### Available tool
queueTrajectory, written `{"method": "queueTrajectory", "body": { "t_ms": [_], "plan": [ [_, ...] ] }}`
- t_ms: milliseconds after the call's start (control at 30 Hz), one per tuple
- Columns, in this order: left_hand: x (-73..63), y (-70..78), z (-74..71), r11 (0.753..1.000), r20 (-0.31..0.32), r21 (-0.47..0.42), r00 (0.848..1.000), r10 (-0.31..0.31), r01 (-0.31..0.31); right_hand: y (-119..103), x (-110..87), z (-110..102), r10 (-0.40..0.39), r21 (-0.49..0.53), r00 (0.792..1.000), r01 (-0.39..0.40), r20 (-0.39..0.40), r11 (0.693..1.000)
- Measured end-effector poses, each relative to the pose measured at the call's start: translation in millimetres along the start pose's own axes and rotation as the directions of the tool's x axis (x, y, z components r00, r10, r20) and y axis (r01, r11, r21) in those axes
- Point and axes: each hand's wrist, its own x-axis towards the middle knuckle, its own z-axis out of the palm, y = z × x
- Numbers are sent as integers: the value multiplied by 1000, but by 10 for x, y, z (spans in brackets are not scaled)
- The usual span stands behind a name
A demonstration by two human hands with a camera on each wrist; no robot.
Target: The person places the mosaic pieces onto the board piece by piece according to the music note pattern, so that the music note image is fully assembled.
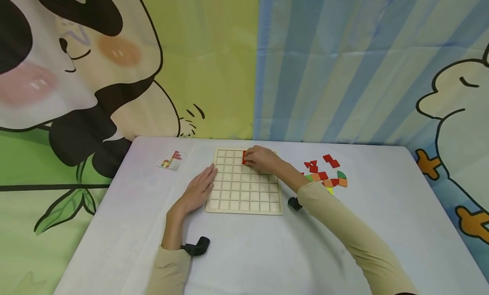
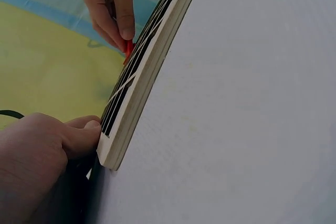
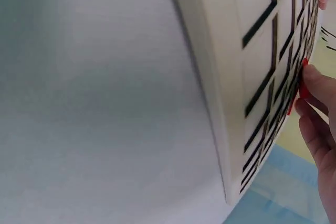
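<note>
A pale wooden grid board [image 1: 240, 196] lies on the table. My right hand [image 1: 263, 159] is over its far edge, thumb and fingertips pinching a small red tile [image 3: 304, 83]. In the right wrist view, more red [image 3: 290, 107] shows on the grid just beside that tile. My left hand [image 1: 196, 188] rests along the board's left edge, fingers extended and fingertips touching the side. Seen from the left wrist, the left thumb [image 2: 84, 139] lies against the board's corner. The right hand and forearm hide part of the upper right cells.
Right of the board, loose red tiles [image 1: 327, 158], orange tiles [image 1: 343, 183] and a green curved tile [image 1: 341, 175] lie scattered, some behind the right forearm. A small pattern card [image 1: 171, 160] lies at the left. Printed curtains [image 1: 214, 66] hang behind the white table [image 1: 237, 252].
</note>
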Motion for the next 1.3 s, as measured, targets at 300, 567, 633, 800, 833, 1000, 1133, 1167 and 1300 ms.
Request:
{"method": "queueTrajectory", "body": {
  "t_ms": [300, 567, 633, 800, 833, 1000, 1133, 1167, 1300],
  "plan": [
    [13, 7, 2, 1000, 5, 8, 1000, -1, 1, -108, -167, -205, -36, -143, 993, 20, -108, 990],
    [43, -16, 34, 1000, 18, 0, 1000, -9, 9, -195, -1084, -785, 128, 8, 978, -129, -164, 992],
    [37, -20, 28, 1000, 19, 0, 1000, -7, 7, -169, -1357, -861, 173, 17, 970, -173, -172, 985],
    [14, 5, 0, 1000, 8, -16, 1000, 10, -10, -159, -1897, -963, 379, 75, 917, -372, -126, 925],
    [9, 6, -11, 1000, 5, -18, 1000, 11, -11, -163, -1971, -965, 418, 94, 901, -409, -114, 908],
    [7, 5, -17, 1000, -4, -14, 1000, 6, -6, -139, -2286, -901, 497, 127, 859, -483, -121, 866],
    [5, -3, 6, 1000, -7, -8, 1000, -5, 5, -92, -2441, -824, 508, 126, 848, -494, -148, 861],
    [5, -7, 10, 1000, -6, -10, 1000, -7, 7, -81, -2467, -807, 513, 125, 845, -499, -148, 858],
    [0, -6, 3, 1000, -11, -12, 1000, 6, -6, -15, -2512, -690, 514, 133, 846, -498, -140, 857]
  ]
}}
